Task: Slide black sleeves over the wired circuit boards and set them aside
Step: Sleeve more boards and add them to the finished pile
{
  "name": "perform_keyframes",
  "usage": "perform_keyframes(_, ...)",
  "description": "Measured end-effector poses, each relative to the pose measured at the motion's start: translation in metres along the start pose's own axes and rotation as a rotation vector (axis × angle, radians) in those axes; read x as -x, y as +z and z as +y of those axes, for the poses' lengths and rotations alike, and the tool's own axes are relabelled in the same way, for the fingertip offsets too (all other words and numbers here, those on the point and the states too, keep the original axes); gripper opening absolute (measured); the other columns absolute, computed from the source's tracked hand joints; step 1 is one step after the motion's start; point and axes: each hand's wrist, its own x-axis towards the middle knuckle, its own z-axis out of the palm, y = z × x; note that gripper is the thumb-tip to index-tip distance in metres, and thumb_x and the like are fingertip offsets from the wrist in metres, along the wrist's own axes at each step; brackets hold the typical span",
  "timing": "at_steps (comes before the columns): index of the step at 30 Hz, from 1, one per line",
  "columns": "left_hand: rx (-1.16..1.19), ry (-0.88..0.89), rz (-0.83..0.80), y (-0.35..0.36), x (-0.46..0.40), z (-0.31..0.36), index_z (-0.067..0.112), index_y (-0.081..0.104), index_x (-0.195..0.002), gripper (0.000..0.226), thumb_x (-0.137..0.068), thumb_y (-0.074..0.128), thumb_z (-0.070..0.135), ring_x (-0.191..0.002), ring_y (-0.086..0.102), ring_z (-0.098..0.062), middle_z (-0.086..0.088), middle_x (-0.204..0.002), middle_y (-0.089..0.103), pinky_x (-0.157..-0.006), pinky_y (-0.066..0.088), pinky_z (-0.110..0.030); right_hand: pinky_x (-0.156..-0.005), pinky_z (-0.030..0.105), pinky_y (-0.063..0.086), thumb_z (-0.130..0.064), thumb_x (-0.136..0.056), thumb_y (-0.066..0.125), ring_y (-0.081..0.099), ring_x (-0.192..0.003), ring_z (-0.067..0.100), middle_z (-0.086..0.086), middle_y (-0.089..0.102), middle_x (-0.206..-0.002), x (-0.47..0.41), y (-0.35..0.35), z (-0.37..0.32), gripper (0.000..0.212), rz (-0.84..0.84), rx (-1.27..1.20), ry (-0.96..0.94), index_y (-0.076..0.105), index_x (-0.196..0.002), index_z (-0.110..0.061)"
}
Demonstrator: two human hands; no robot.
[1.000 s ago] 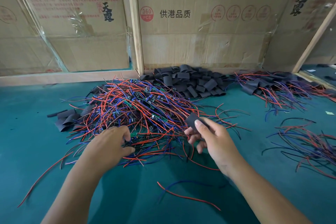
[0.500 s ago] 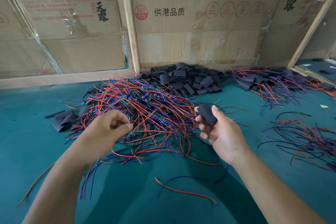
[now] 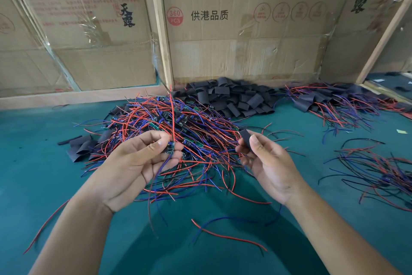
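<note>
My left hand, palm up, pinches a small wired circuit board between thumb and fingers; its red wire stands straight up and its blue wire trails down over the palm. My right hand pinches a flat black sleeve between thumb and fingers, a short gap to the right of the board. Behind both hands lies a big tangled pile of wired boards with red and blue leads. A heap of loose black sleeves sits against the cardboard wall.
Sleeved boards with wires are piled at the back right. More loose wires lie at the right edge. A few flat sleeves lie left of the pile. Cardboard boxes wall the back of the green table.
My left hand lifted a wired board out of the pile and turned palm up. My right hand stayed raised with the sleeve, and the two hands came closer together.
</note>
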Motion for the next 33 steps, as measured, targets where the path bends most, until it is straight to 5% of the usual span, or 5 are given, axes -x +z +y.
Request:
perform_keyframes(5,0.124,0.025,0.001,0.006,-0.004,-0.004,0.004,0.078,-0.098,0.024,-0.083,0.061,0.011,-0.086,0.072,-0.014,-0.012,-0.098,0.072,-0.073,0.058,-0.021,-0.061,0.021,0.046,-0.022,-0.087,0.057,0.060,-0.076,0.011,0.003,0.064,-0.086,0.002,-0.002,0.007,0.039,-0.064,0.099,0.001,0.061,-0.122,-0.004)
perform_keyframes(10,0.170,0.034,0.045,0.013,-0.010,-0.015,0.014,0.062,-0.091,0.004,-0.088,0.059,0.017,-0.086,0.074,-0.020,-0.021,-0.115,0.071,-0.075,0.060,-0.030,-0.080,0.016,0.043,-0.046,-0.095,0.059,0.060,-0.090,-0.002,-0.022,0.067,-0.102,0.005,-0.009,0.012,0.023,-0.196,0.946,-0.190,0.060,-0.116,-0.037)
perform_keyframes(15,0.301,0.080,0.203,0.021,-0.018,-0.025,0.018,0.045,-0.081,0.016,-0.089,0.059,0.017,-0.050,0.047,-0.011,0.000,-0.070,0.055,-0.048,0.046,-0.022,-0.093,0.023,0.042,-0.055,-0.094,0.052,0.057,-0.109,0.005,-0.011,0.063,-0.119,0.011,-0.005,0.011,0.046,-0.302,1.268,-0.271,0.055,-0.127,-0.023)
perform_keyframes(19,0.463,0.104,0.267,0.017,-0.021,-0.026,0.020,0.039,-0.076,0.025,-0.098,0.049,0.015,-0.045,0.025,-0.008,0.006,-0.063,0.030,-0.040,0.029,-0.021,-0.099,0.038,0.043,-0.047,-0.095,0.059,0.055,-0.116,0.016,-0.003,0.061,-0.125,0.015,-0.002,0.008,0.044,-0.335,1.355,-0.242,0.049,-0.131,-0.024)
perform_keyframes(33,0.398,0.326,0.381,0.015,-0.017,-0.015,0.018,0.047,-0.081,0.022,-0.104,0.046,0.018,-0.045,0.026,-0.009,0.007,-0.059,0.032,-0.044,0.028,-0.021,-0.087,0.039,0.050,-0.057,-0.089,0.064,0.067,-0.098,0.011,-0.018,0.070,-0.105,0.027,0.008,-0.007,0.043,-0.368,1.350,-0.340,0.052,-0.119,-0.028)
